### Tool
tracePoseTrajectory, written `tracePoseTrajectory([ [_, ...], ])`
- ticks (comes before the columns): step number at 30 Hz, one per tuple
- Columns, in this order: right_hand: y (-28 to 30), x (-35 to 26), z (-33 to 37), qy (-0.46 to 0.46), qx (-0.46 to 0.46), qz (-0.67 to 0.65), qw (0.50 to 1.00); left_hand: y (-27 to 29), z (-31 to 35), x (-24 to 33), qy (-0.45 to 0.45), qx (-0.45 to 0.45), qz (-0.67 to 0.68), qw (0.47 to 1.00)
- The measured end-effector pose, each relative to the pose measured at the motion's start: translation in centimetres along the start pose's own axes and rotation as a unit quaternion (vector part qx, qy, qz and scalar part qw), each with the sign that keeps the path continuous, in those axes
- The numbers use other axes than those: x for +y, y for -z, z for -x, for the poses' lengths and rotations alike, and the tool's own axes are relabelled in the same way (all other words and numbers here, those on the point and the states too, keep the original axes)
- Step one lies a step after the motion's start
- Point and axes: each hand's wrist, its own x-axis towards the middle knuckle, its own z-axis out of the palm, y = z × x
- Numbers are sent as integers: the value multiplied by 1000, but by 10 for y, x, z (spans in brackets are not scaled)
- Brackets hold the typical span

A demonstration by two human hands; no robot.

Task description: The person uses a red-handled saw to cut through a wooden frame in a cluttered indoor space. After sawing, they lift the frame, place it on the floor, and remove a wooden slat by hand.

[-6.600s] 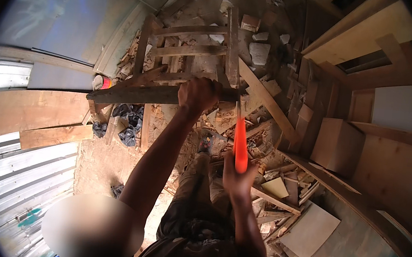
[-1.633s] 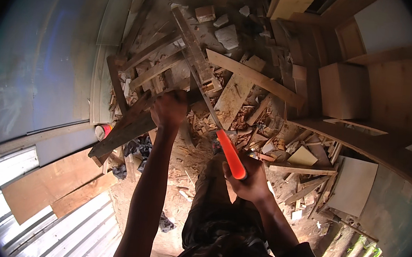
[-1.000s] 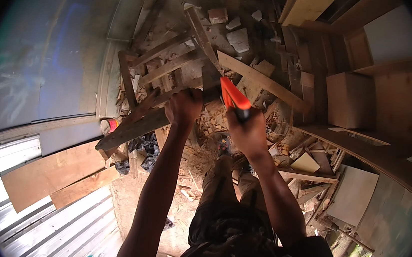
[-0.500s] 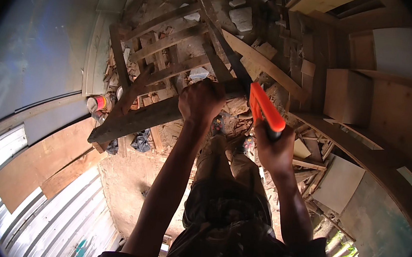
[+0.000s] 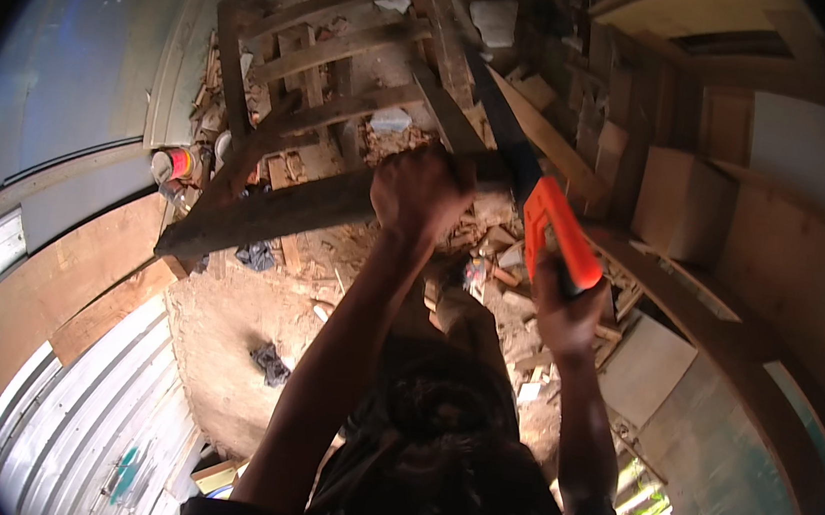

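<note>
A hand saw with an orange handle is gripped in my right hand. Its dark blade slants away to the upper left and crosses the right end of a dark wooden beam; whether the teeth are in the wood cannot be made out. Closed over the top of that beam, just left of the blade, is my left hand. The beam runs from there down to the lower left and belongs to a frame with several wooden slats.
Wood scraps and rubble cover the ground under the frame. A can with a red and yellow label lies near the left wall. Boards and a box-like wooden piece stand at the right. A black plastic scrap lies by my left forearm.
My right hand has drawn the saw back toward me and a little to the right. My left hand keeps its hold on the beam, and the whole view has shifted slightly.
</note>
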Motion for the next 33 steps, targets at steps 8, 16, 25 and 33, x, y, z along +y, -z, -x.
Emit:
tracePoseTrajectory([
  [8,68,4,94,-32,-30,37,998,-12,-2,-8,-32,71,4,997],
  [16,21,-5,23,4,-43,59,997,-19,3,-6,-19,26,-17,999],
  [25,17,11,5,-156,-42,-175,971,-14,-4,4,-8,31,-25,999],
  [33,86,-9,94,-27,-67,66,995,-21,4,-8,-16,38,-19,999],
])
